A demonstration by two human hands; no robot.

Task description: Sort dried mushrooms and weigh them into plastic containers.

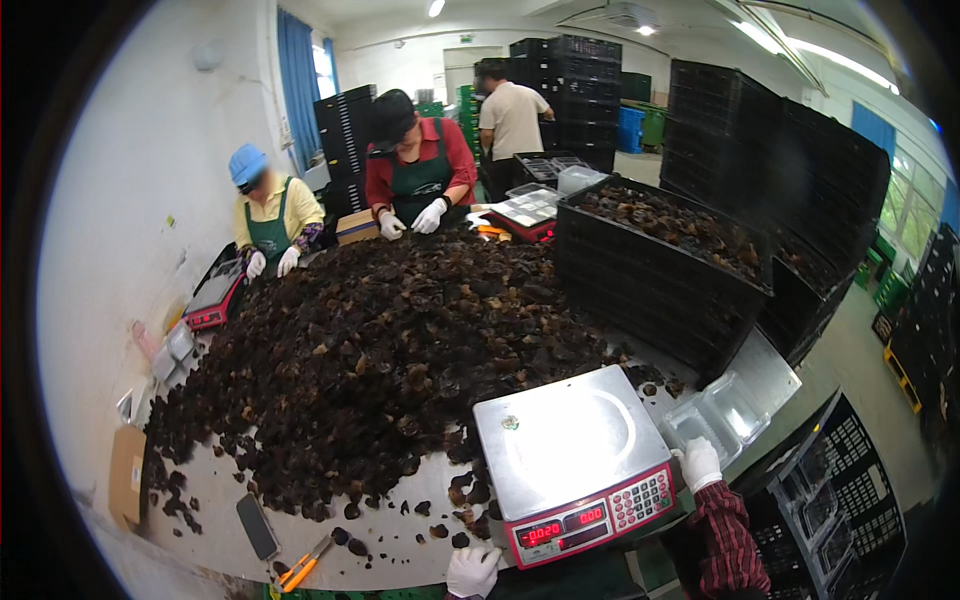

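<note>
A large heap of dark wood ear mushrooms [390,322] covers the metal table [405,547]. A red digital scale [570,450] with a bare steel platform and lit display stands before me. My left hand [472,571], in a white glove, rests at the table's near edge, left of the scale's front; its fingers are curled and partly hidden. At the scale's right side, my gloved right hand [700,461] touches the near side of an open clear plastic container [709,424] with a hinged lid. Whether its fingers grip the container is unclear.
A phone [257,526] and orange-handled scissors [304,566] lie near the front edge. A black crate [652,277] of mushrooms stands at the right, more crates behind. Two co-workers [424,165] [271,217] in aprons work across the heap; another person [514,116] stands farther back.
</note>
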